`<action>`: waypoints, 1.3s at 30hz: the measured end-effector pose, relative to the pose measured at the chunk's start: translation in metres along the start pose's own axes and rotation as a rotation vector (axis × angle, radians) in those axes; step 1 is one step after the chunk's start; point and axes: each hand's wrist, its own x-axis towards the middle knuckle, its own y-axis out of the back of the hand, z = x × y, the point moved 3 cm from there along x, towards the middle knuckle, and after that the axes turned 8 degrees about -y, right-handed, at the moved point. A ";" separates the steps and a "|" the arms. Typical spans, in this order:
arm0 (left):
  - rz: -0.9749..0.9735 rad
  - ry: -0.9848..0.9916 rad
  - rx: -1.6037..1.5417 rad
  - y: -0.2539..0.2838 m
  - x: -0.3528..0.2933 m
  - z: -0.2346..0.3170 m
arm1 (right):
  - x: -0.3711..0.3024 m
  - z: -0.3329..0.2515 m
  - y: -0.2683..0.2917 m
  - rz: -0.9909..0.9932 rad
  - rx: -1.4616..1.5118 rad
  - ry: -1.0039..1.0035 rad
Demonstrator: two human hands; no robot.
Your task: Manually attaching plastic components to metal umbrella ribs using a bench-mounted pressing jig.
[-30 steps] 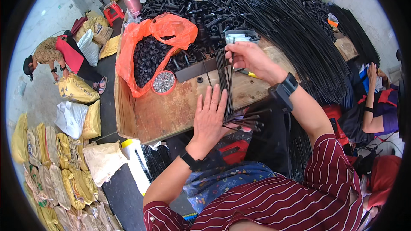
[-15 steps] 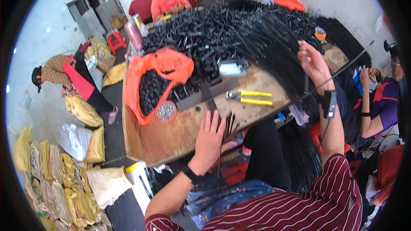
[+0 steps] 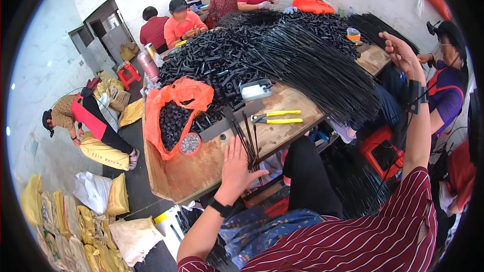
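My left hand (image 3: 237,167) lies flat at the table's front edge, fingers stretched out. Beside its fingers and thumb several thin black rods (image 3: 250,138) stick up past the edge, and others lie on the wood just beyond the fingertips. My right hand (image 3: 403,56) is raised high at the right, beyond the large bundle of black rods (image 3: 322,65). Its fingers are curled, and a thin dark piece shows below them, too small to name. Pliers with yellow handles (image 3: 280,117) rest on the wooden table (image 3: 191,176), near a grey flat bar (image 3: 227,123).
A heap of short black parts (image 3: 217,53) covers the far table. An orange plastic bag (image 3: 179,95) of black pieces, a round tub of small clear pieces (image 3: 190,143) and a clear box (image 3: 256,89) stand nearer. Co-workers sit around; one bends over a yellow sack (image 3: 103,152).
My right hand has moved up and to the right; the long rod near it no longer shows. My left hand stays by the table edge. The view has shifted, showing more of the far wall.
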 end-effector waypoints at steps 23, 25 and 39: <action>0.339 0.175 -1.228 0.166 -0.067 0.127 | -0.203 0.076 -0.393 -0.790 -0.277 0.357; 0.453 0.294 -1.237 0.170 -0.074 0.123 | -0.213 0.090 -0.415 -0.820 -0.310 0.394; 0.206 0.493 -1.260 0.247 -0.066 0.052 | -0.207 0.076 -0.462 -1.149 0.037 0.197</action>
